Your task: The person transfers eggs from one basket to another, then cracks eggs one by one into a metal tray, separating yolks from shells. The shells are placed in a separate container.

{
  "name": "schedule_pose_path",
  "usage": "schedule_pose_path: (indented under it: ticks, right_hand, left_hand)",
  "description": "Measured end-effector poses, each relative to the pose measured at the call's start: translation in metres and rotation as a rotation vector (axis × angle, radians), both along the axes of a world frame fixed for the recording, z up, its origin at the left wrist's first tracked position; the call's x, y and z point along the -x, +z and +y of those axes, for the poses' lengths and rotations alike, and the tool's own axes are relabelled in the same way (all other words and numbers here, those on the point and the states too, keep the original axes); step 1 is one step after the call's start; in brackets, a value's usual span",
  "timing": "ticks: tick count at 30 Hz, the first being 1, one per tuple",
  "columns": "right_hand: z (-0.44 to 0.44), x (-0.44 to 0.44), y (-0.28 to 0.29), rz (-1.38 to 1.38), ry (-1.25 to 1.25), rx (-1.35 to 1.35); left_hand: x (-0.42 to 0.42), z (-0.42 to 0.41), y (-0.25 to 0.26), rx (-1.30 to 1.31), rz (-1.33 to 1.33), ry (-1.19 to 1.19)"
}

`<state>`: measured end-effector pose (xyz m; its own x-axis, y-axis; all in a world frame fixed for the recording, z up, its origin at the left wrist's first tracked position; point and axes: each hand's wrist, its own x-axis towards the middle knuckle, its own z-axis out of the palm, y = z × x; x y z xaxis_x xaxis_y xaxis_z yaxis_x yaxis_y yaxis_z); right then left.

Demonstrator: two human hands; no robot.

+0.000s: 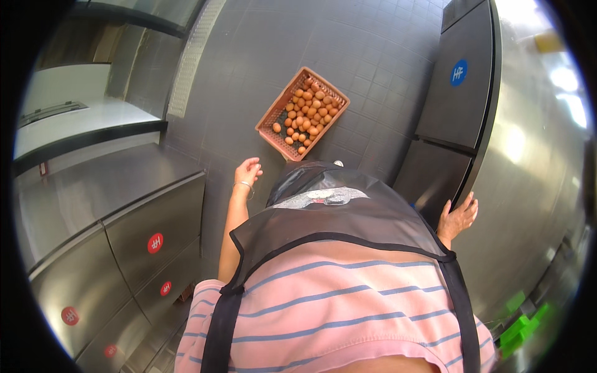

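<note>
On the floor just in front of me is a reddish-brown plastic crate with slotted walls, partly filled with many brown eggs. The eggs crowd toward its far and right sides, leaving some dark bottom showing at the left. My left hand hangs in the air near the crate's near-left corner, fingers loosely curled and nothing in it; a bracelet circles the wrist. Off to the right, my right hand is at the edge of a stainless steel worktop, empty, with its fingers spread. Whether it rests on the steel, I cannot tell.
Steel cabinet doors with a blue round sticker line the right side. At left stands a steel counter over doors with red stickers. A perforated drain cover runs along the grey tiled floor. Green plastic items lie at lower right.
</note>
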<state>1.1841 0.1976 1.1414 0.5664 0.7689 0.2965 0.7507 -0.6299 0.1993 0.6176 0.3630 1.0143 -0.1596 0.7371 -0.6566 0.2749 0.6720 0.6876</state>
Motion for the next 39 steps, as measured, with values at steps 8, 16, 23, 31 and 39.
schedule_pose_path:
  ticks: [8, 16, 23, 31, 39]
  right_hand:
    - [0.045, -0.025, 0.003, 0.105, -0.005, 0.025]
    - [0.051, -0.003, -0.192, 0.048, -0.573, 0.029]
    - [0.170, 0.070, -0.240, 0.193, -0.431, -0.270]
    - [0.410, -0.106, -0.269, 0.415, -0.068, -0.493]
    - [0.620, -0.323, -0.234, 0.351, -0.015, -0.151]
  left_hand:
    - [0.027, -0.012, -0.056, 0.162, -0.169, -0.225]
    - [0.020, 0.206, -0.190, 0.419, 0.114, -0.217]
    - [-0.037, 0.464, -0.180, 0.009, 0.166, -0.237]
    - [-0.207, 0.515, -0.175, -0.279, -0.102, -0.381]
    - [-0.220, 0.434, -0.162, 0.555, 0.374, -0.646]
